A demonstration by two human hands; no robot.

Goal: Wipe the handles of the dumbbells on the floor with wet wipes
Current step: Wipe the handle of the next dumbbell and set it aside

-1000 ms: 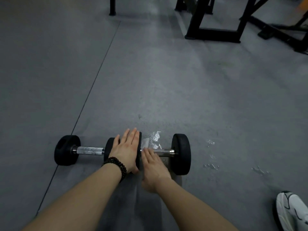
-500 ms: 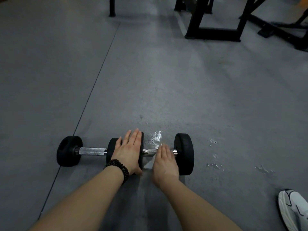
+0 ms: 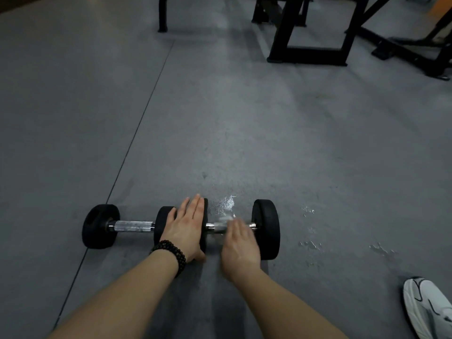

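Two black dumbbells lie end to end on the grey floor. The left dumbbell [image 3: 133, 226] shows its whole chrome handle. My left hand [image 3: 187, 227], with a black bead bracelet at the wrist, rests flat with straight fingers on the two inner weight heads where the dumbbells meet. My right hand [image 3: 241, 243] lies with straight fingers over the chrome handle of the right dumbbell [image 3: 266, 228] and presses a white wet wipe [image 3: 226, 219] onto it. The wipe peeks out past my fingertips; most of it is hidden under the hand, which is blurred.
Wet patches [image 3: 309, 244] glisten on the floor behind and to the right of the right dumbbell. Black gym equipment frames [image 3: 308, 53] stand at the back. A white sneaker [image 3: 426, 307] sits at the lower right. A floor seam [image 3: 137, 135] runs diagonally on the left.
My right hand slid along the right dumbbell's handle with the wipe, from beside the left hand toward the outer weight head. The left hand stayed on the inner heads.
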